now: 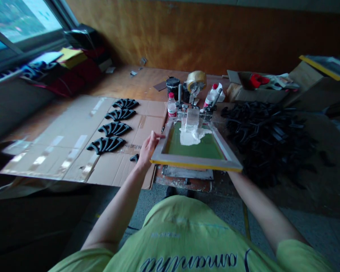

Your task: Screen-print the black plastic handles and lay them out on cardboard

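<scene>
Nearest us, the yellow-edged screen frame (pixel 192 160) sits above a metal plate (pixel 187 173). It hides our right hand, so we cannot tell how those fingers stand. Our left hand (pixel 147 149) is at its left edge, fingers lightly bent; we cannot tell whether they grip. White paste (pixel 188 139) lies on the mesh (pixel 184 149). Farther off, two red-capped bottles (pixel 172 107) stand behind.

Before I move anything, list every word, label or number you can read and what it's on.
Shirt: upside-down script, apparently "amantha" after an unclear first letter.
Shirt, smaller line: too blurred to read.
Cardboard: dark printing, too blurred.
Left bottle: label too small.
Right bottle: label too small.
</scene>
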The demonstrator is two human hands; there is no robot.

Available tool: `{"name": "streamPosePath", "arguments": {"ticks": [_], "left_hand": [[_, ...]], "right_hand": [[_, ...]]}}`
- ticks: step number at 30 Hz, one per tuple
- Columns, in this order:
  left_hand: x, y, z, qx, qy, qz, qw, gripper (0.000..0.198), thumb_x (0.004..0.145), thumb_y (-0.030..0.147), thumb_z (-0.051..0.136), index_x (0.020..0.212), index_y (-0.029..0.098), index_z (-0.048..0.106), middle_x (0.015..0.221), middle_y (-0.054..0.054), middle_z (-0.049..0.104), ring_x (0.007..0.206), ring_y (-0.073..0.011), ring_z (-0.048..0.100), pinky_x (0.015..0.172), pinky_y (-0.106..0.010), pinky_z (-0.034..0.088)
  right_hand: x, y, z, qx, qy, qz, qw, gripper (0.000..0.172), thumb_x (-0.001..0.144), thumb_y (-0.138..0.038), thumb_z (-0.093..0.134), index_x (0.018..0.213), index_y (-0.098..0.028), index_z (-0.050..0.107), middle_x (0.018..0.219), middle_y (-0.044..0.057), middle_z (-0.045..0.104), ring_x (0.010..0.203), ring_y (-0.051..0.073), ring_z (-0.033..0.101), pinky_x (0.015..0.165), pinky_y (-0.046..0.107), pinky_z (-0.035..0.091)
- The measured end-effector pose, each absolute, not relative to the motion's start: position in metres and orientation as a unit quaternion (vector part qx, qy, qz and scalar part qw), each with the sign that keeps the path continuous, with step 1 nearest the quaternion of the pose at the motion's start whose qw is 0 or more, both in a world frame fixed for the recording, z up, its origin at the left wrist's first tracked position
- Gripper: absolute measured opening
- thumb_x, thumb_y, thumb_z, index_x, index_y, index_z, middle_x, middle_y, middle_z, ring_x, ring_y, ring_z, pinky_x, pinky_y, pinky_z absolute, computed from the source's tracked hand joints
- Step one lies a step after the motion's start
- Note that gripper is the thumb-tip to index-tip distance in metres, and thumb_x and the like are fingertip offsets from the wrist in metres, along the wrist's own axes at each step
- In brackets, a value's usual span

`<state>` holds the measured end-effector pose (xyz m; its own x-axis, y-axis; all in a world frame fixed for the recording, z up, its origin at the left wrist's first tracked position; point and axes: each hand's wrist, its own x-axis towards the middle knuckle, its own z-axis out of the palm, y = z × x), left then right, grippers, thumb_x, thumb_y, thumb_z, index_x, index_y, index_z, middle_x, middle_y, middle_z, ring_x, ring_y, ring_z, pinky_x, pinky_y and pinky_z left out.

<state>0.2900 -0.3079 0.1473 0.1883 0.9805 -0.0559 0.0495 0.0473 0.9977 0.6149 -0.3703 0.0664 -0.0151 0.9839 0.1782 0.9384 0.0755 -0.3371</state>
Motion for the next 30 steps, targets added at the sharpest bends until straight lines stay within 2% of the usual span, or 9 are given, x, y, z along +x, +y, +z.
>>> {"name": "streamPosePath", "arguments": {"ticks": [3, 5, 7, 10, 14, 18, 20, 22, 30], "left_hand": [[0.279, -0.329, 0.093, 0.529, 0.517, 0.341, 0.580, 0.061, 0.082, 0.064, 0.058, 0.120, 0.017, 0.065, 0.080, -0.002, 0.067, 0.063, -0.0128, 0.059, 0.053, -0.021, 0.044], [0.278, -0.333, 0.058, 0.514, 0.529, 0.316, 0.596, 0.071, 0.080, 0.057, 0.063, 0.140, 0.020, 0.051, 0.085, -0.003, 0.070, 0.069, -0.0154, 0.063, 0.058, -0.022, 0.048], [0.279, -0.331, 0.030, 0.519, 0.541, 0.300, 0.590, 0.078, 0.081, 0.053, 0.063, 0.147, 0.020, 0.041, 0.086, -0.004, 0.070, 0.072, -0.0170, 0.066, 0.062, -0.024, 0.050], [0.280, -0.325, 0.007, 0.548, 0.557, 0.281, 0.557, 0.076, 0.083, 0.053, 0.060, 0.148, 0.019, 0.042, 0.086, -0.004, 0.071, 0.072, -0.0173, 0.066, 0.063, -0.025, 0.050], [0.278, -0.322, 0.002, 0.568, 0.567, 0.267, 0.534, 0.071, 0.084, 0.054, 0.058, 0.145, 0.019, 0.046, 0.086, -0.005, 0.072, 0.071, -0.0172, 0.066, 0.064, -0.026, 0.050], [0.277, -0.322, 0.004, 0.564, 0.564, 0.269, 0.540, 0.068, 0.084, 0.052, 0.059, 0.143, 0.019, 0.049, 0.085, -0.004, 0.072, 0.070, -0.0172, 0.066, 0.063, -0.026, 0.050], [0.278, -0.322, 0.006, 0.559, 0.568, 0.278, 0.537, 0.066, 0.083, 0.049, 0.061, 0.141, 0.019, 0.052, 0.083, -0.004, 0.072, 0.070, -0.0174, 0.066, 0.063, -0.026, 0.050], [0.278, -0.323, 0.008, 0.555, 0.570, 0.286, 0.534, 0.065, 0.082, 0.048, 0.064, 0.139, 0.019, 0.054, 0.082, -0.004, 0.072, 0.070, -0.0177, 0.066, 0.063, -0.026, 0.050], [0.279, -0.325, 0.017, 0.551, 0.561, 0.284, 0.548, 0.066, 0.082, 0.049, 0.063, 0.140, 0.018, 0.053, 0.083, -0.005, 0.072, 0.070, -0.0174, 0.065, 0.061, -0.025, 0.050]], "right_hand": [[0.630, -0.349, 0.090, -0.722, -0.643, 0.011, 0.254, 0.035, 0.095, -0.020, 0.042, 0.120, -0.017, 0.067, 0.108, 0.012, 0.066, 0.096, 0.025, 0.061, 0.084, 0.036, 0.048], [0.616, -0.328, 0.103, -0.706, -0.646, -0.017, 0.292, 0.040, 0.091, -0.025, 0.055, 0.130, -0.015, 0.060, 0.124, 0.014, 0.060, 0.106, 0.026, 0.059, 0.091, 0.038, 0.048], [0.591, -0.309, 0.109, -0.671, -0.691, -0.024, 0.268, 0.051, 0.082, -0.028, 0.070, 0.130, -0.015, 0.058, 0.129, 0.015, 0.056, 0.114, 0.028, 0.054, 0.095, 0.040, 0.045], [0.555, -0.295, 0.106, -0.654, -0.739, 0.020, 0.160, 0.034, 0.078, -0.024, 0.075, 0.109, -0.015, 0.066, 0.111, 0.013, 0.064, 0.107, 0.028, 0.056, 0.091, 0.039, 0.045], [0.539, -0.322, 0.092, -0.615, -0.782, 0.068, 0.079, 0.007, 0.084, -0.016, 0.064, 0.090, -0.015, 0.066, 0.095, 0.010, 0.069, 0.093, 0.024, 0.058, 0.082, 0.033, 0.042], [0.549, -0.356, 0.093, -0.499, -0.862, 0.064, 0.068, 0.014, 0.081, -0.007, 0.059, 0.088, -0.017, 0.067, 0.088, 0.007, 0.068, 0.091, 0.022, 0.057, 0.078, 0.031, 0.037], [0.554, -0.358, 0.098, -0.471, -0.877, 0.075, 0.063, 0.007, 0.080, -0.013, 0.064, 0.083, -0.019, 0.067, 0.083, 0.005, 0.067, 0.087, 0.021, 0.056, 0.077, 0.031, 0.035], [0.554, -0.354, 0.100, -0.492, -0.865, 0.067, 0.069, 0.002, 0.081, -0.021, 0.068, 0.079, -0.020, 0.066, 0.080, 0.004, 0.066, 0.085, 0.021, 0.055, 0.075, 0.031, 0.034], [0.539, -0.370, 0.083, -0.513, -0.851, 0.036, 0.110, 0.008, 0.087, -0.017, 0.061, 0.087, -0.017, 0.068, 0.086, 0.007, 0.069, 0.087, 0.022, 0.059, 0.077, 0.032, 0.038]]}}
